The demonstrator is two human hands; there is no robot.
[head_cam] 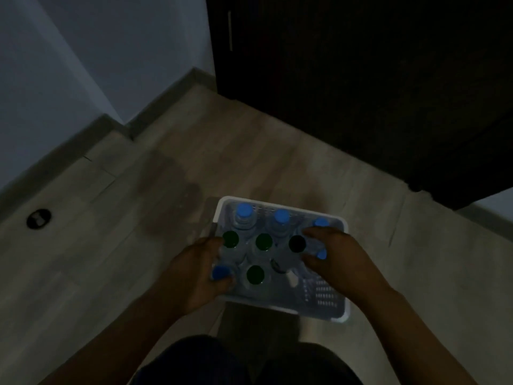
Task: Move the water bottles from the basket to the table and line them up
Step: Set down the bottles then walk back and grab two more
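Pale wood-look floor [111,245] fills a dim scene, seen from above by a person bending over it. At far left, one dark round drain [39,218] sits in the floor below a pale wall [55,65].

The left hand [194,273] reaches in at the left side of a white perforated plastic basket [343,315], which stands on the floor. Its fingers [226,283] and thumb curl round the left blue-capped bottle [219,273] at the basket's near left corner.

The basket holds clear water bottles standing upright. Nine caps can be counted:
- five blue
- three green
- one dark

Three blue caps [281,216] line the far side. Two of the green-capped bottles [263,241] stand in the middle row and one stands nearer. The dark-capped bottle [297,243] stands just to the right of them.

The right hand [338,257] lies over the basket's right side. Its fingers [313,232] and thumb are bent round the right blue-capped bottle [321,255], whose cap shows between them.

A dark door or cabinet [361,79] fills the upper right. The person's legs [208,362], in dark clothing, show at the bottom edge.
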